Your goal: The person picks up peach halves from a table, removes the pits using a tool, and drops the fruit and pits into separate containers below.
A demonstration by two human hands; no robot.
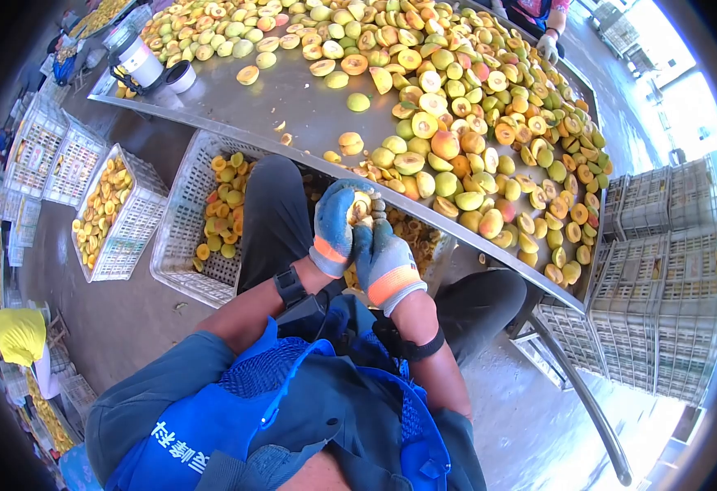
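Observation:
In front of my lap, at the near edge of the metal table (pixel 293 90), my two gloved hands meet over a piece of cut apricot (pixel 360 208). My left hand (pixel 336 222), in a blue and grey glove with an orange cuff, is closed around its left side. My right hand (pixel 384 255), gloved alike, has its fingers bent against the fruit from the right. The fingers hide much of the piece, and I cannot make out a tool. Whole and halved apricots (pixel 465 155) lie heaped on the table beyond my hands.
A crate of apricots (pixel 180 237) stands left of my knee, with another crate (pixel 133 233) farther left. Fruit pieces lie in a container (pixel 415 233) under the table edge. Crates are stacked at right (pixel 661 278). A jug (pixel 136 61) and cup (pixel 181 77) stand on the table. A co-worker's gloved hand (pixel 547 47) is opposite.

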